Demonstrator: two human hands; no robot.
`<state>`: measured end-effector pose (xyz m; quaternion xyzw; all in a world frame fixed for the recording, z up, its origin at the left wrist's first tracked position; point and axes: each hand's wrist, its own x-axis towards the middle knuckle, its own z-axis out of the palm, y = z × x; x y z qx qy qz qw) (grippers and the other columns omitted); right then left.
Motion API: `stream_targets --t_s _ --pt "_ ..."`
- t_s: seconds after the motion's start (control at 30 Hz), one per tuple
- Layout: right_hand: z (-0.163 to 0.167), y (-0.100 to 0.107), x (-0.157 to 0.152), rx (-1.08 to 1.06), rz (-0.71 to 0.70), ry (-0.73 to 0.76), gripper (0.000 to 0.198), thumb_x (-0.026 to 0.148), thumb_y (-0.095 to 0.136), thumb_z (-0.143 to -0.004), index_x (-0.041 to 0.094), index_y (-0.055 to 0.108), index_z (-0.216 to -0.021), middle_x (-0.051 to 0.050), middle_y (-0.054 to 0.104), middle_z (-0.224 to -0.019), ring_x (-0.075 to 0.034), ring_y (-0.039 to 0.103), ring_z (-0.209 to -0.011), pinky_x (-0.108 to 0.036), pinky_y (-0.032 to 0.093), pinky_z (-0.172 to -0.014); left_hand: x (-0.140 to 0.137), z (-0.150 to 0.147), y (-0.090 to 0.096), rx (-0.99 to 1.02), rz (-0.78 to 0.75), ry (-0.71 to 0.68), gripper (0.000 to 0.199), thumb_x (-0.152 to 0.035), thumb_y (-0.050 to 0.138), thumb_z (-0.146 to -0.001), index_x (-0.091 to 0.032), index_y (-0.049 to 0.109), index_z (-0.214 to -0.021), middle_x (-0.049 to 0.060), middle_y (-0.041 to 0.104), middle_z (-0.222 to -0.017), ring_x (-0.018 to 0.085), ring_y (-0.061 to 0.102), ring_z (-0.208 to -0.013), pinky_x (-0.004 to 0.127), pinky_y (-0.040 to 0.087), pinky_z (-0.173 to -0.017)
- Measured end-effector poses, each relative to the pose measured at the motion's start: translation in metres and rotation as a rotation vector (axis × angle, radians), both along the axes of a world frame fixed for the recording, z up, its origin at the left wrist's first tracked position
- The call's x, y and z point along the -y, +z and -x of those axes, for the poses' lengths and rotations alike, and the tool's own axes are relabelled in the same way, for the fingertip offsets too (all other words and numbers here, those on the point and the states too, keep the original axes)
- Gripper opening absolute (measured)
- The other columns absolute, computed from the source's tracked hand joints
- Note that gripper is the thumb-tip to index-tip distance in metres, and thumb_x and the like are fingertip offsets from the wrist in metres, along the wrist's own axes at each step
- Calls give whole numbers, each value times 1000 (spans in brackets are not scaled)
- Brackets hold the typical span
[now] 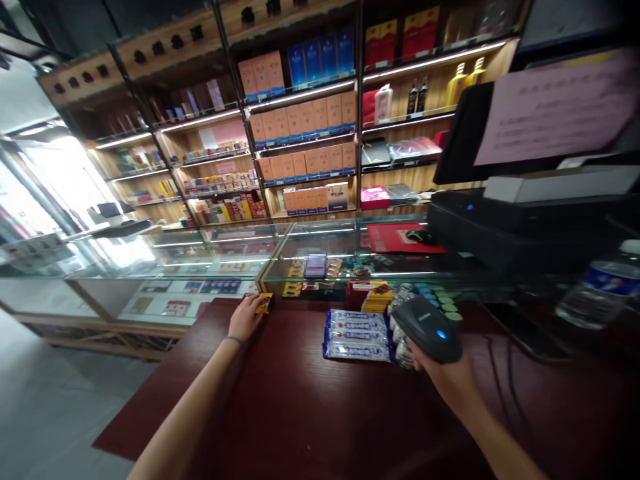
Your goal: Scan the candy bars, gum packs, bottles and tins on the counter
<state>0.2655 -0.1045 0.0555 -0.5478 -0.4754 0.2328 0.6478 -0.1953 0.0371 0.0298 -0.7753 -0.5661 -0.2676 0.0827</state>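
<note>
At the far left edge of the dark red tabletop [295, 407], my left hand [245, 319] has its fingers closed on a small yellow packet [265, 303]. My right hand [445, 373] grips a black barcode scanner [425, 328] with a lit blue light. Left of the scanner lie several blue-and-white wrapped packs [357, 335] in a row. Behind them stands a group of small yellow packets [379, 298]. Several green-topped items [447, 303] sit just beyond the scanner, which partly hides the small wrapped items [403, 352] under it.
A glass display counter [240, 243] runs along the table's far side, with a red mat [395, 239] and a mouse [421, 237] on it. At right are a monitor [460, 140], a water bottle [597, 293] and a dark phone-like slab [527, 331]. Stocked shelves [305, 137] stand behind.
</note>
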Motion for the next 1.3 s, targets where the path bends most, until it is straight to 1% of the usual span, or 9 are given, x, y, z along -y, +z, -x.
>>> stream_targets --t_s 0.1,0.23,0.47,0.63,0.73,0.9,1.0,1.17,1.3 --pt "-12 18 5 9 -10 9 28 46 77 -71 23 60 -68 0 61 -50 -16 55 -43 -29 50 -47 2 -36 2 66 -72 -110 32 -26 54 -94 -24 65 -124 10 67 -122 26 63 -116 44 52 -103" --pt "-27 36 7 19 -30 10 31 44 75 -75 23 57 -60 1 57 -45 -16 54 -41 -28 48 -44 8 -112 18 48 -116 -263 32 -27 53 -97 -24 63 -127 10 65 -124 27 61 -117 45 52 -104" --pt "-41 41 4 -54 -35 -38 33 45 74 -76 23 56 -59 1 57 -45 -15 54 -42 -28 47 -47 10 -245 39 -70 -146 -406 48 -15 56 -92 -23 55 -139 13 56 -140 29 50 -134 47 44 -114" --pt "-45 43 3 -67 -56 -35 37 45 72 -77 23 52 -54 1 54 -43 -14 52 -41 -28 45 -47 8 -301 33 -151 -146 -397 55 -13 53 -93 -26 48 -146 14 46 -154 31 40 -145 51 38 -117" --pt "-45 43 1 -90 -40 -44 35 46 73 -75 24 52 -56 2 54 -43 -15 51 -40 -28 44 -45 9 -315 31 -212 -120 -357 58 -12 49 -95 -27 43 -150 14 43 -157 31 38 -147 54 34 -118" --pt "-44 45 1 -112 -18 -50 34 46 74 -72 25 51 -59 2 54 -44 -15 51 -40 -28 43 -44 13 -321 37 -216 -31 -341 53 -11 49 -95 -26 50 -146 14 55 -147 29 49 -138 51 39 -114" --pt "-45 45 2 -95 -17 -41 33 47 73 -74 25 51 -60 3 54 -44 -15 50 -40 -28 43 -44 17 -318 43 16 -5 -433 46 -9 53 -93 -30 63 -132 12 64 -137 28 56 -132 51 40 -114" --pt "-45 43 4 -29 -18 -92 29 48 73 -74 26 56 -65 2 57 -47 -18 53 -43 -31 47 -49 31 -292 53 604 74 -641 39 -13 63 -87 -34 72 -118 7 71 -128 29 59 -130 50 31 -121" --pt "-41 44 7 18 -42 -136 26 47 75 -74 25 61 -74 2 60 -51 -19 56 -45 -32 51 -53 47 -254 44 693 13 -539 29 -24 64 -89 -30 73 -116 7 69 -131 30 60 -128 50 36 -117"
